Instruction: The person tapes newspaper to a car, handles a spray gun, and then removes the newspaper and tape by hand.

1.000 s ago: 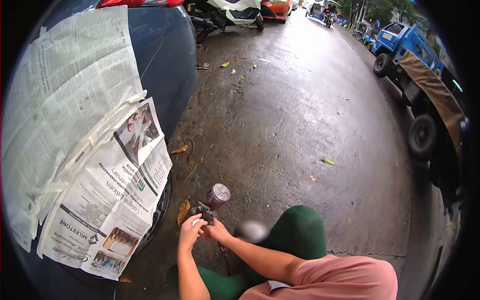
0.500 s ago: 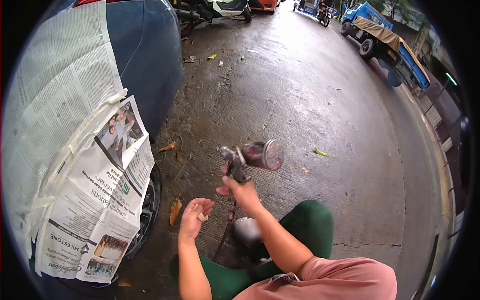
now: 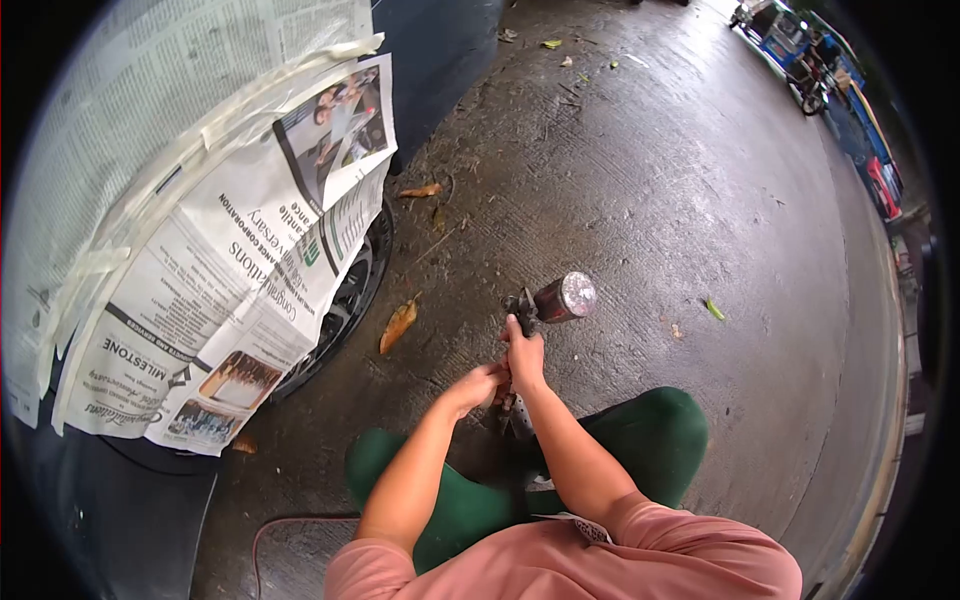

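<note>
Here, the fingers of the right hand [image 3: 524, 352] are clenched round the grip of a spray gun [image 3: 521, 306], which rises out of the top of the fist. Just below and to the left of those fingers, the left hand [image 3: 480, 385] is curled in against the lower end of the grip, touching the right hand. Whether its fingers pinch anything there cannot be told, since the knuckles hide them. Above the right fingers, the gun's body carries 1 metal cup [image 3: 565, 297], tilted away to the right with its shiny lid toward the camera. Both forearms run back from the hands toward the wearer's pink shirt [image 3: 600, 560], and the 2 knees in green trousers [image 3: 655, 440] sit either side below the hands. Left of the fingers, near but apart, 1 dry brown leaf [image 3: 398, 326] lies on the wet concrete ground [image 3: 650, 180]. Farther left is a car wheel [image 3: 352, 285], partly covered by sheets of newspaper [image 3: 220, 290] fixed over the dark car body [image 3: 440, 50] with strips of pale masking tape [image 3: 210, 140]. Below and left of the hands, a reddish hose [image 3: 290, 525] curves across the ground. Right of the cup lies 1 green leaf [image 3: 713, 308]. Far above and to the right, well apart, vehicles [image 3: 800, 35] stand along the road's edge.
</note>
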Available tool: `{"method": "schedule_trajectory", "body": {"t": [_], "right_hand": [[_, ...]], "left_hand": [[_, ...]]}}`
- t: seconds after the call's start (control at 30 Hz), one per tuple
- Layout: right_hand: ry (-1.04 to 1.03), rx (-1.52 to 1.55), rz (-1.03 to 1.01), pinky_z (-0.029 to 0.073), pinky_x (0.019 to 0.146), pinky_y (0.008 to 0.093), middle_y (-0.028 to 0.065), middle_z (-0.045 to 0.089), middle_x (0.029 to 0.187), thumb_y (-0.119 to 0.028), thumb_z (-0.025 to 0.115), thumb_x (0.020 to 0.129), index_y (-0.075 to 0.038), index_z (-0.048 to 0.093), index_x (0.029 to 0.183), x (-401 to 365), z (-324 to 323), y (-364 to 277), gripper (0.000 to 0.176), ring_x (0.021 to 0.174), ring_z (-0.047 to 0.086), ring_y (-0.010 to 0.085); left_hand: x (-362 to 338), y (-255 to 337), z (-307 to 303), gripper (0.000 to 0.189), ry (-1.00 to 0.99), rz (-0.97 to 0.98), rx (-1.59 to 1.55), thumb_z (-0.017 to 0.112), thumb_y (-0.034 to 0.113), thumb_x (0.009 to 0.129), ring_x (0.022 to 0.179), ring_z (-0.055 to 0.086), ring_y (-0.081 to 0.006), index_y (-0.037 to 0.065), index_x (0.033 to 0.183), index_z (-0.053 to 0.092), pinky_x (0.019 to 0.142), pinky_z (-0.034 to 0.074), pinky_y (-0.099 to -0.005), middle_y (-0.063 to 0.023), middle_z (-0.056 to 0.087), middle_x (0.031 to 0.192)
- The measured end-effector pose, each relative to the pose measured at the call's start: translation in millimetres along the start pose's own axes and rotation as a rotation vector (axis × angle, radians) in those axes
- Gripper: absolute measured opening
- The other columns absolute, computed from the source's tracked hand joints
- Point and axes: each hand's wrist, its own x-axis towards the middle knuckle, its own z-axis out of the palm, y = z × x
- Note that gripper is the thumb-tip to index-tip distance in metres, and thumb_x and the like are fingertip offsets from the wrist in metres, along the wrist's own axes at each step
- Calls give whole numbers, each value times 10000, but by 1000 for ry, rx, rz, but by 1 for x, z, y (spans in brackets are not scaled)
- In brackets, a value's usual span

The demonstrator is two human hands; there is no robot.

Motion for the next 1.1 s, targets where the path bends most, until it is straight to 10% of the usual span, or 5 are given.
{"method": "schedule_trajectory", "body": {"t": [1.1], "right_hand": [[214,-9,22,390,398,329,82,618,762,-439,655,1005,-14,604,994,46,-40,57,428,453,502,157]], "left_hand": [[61,-39,16,180,-150,-119,96,586,221,1042,677,562,-95,78,1022,693,614,452,-269,21,627,801]]}}
